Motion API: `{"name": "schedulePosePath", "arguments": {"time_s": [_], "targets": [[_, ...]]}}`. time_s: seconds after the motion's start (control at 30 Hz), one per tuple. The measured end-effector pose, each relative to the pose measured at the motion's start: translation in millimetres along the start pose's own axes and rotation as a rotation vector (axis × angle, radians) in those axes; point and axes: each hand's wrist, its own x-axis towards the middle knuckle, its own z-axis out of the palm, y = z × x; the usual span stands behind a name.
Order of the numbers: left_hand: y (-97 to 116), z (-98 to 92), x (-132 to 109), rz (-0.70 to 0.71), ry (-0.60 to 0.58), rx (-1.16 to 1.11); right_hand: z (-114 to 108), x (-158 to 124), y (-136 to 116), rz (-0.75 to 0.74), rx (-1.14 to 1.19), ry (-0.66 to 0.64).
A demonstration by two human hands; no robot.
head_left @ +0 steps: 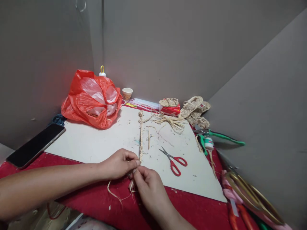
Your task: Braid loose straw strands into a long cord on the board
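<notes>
A thin braid of straw-coloured fibre (141,137) runs down the white board (107,143) toward me. My left hand (120,164) pinches its near end between thumb and fingers. Close beside it, my right hand (148,183) is closed on the loose strands (131,185) just below the braid. The strand ends hang over the red cloth, and one long strand curls out under my left hand. The fingertips hide the spot where braid and strands meet. To the right of my hands lie small scissors (176,163) with red handles, their blades apart.
A red plastic bag (93,102) and a phone (35,145) are on the left. Behind stand a paper cup (127,93) and a loose fibre bundle (174,123). Woven straw pieces (192,108), green-handled pliers (225,137) and large gold-handled scissors (254,198) line the right side.
</notes>
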Motion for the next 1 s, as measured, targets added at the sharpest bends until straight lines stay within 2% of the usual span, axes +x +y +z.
{"name": "schedulePosePath", "arguments": {"time_s": [0.1, 0.2, 0.27, 0.3, 0.37, 0.4, 0.43, 0.53, 0.57, 0.63, 0.7, 0.77, 1.0], "targets": [[0.8, -1.4, 0.3, -0.018, 0.029, -0.014, 2.1, 0.1, 1.8, -0.083, -0.331, 0.064], [-0.2, -1.4, 0.6, -0.034, 0.038, -0.030, 6.8, -5.2, -1.3, -0.102, -0.527, 0.070], [-0.9, -1.5, 0.4, -0.043, 0.050, -0.023, 6.3, -14.3, -7.9, -0.119, -0.555, -0.034], [-1.1, -1.9, 0.2, -0.050, 0.059, -0.012, 3.4, -20.0, -12.1, -0.132, -0.535, -0.145], [-1.3, -3.9, -0.7, -0.057, 0.075, 0.008, -8.6, -30.3, -20.4, -0.134, -0.417, -0.393], [-1.4, -5.3, -1.3, -0.056, 0.080, 0.012, -16.9, -33.4, -23.8, -0.112, -0.316, -0.450], [-1.5, -7.0, -1.7, -0.054, 0.080, 0.011, -26.0, -34.1, -26.1, -0.078, -0.201, -0.427], [-2.0, -11.7, -2.1, -0.064, 0.061, 0.010, -47.5, -21.9, -25.6, 0.038, 0.118, -0.024], [-2.1, -12.7, -1.8, -0.067, 0.056, 0.017, -50.2, -14.6, -23.4, 0.081, 0.187, 0.048], [-2.3, -13.6, -1.2, -0.052, 0.039, 0.016, -48.0, 0.0, -18.0, 0.167, 0.286, -0.033], [-2.2, -13.2, -1.1, -0.031, 0.030, 0.005, -39.6, 10.9, -13.6, 0.197, 0.388, -0.216], [-1.5, -12.2, -1.9, -0.022, 0.042, 0.006, -31.0, 16.4, -11.5, 0.207, 0.501, -0.335], [6.6, -10.4, -9.4, 0.011, 0.048, -0.022, -28.6, 20.2, -7.9, 0.367, 0.722, -0.462]]}}
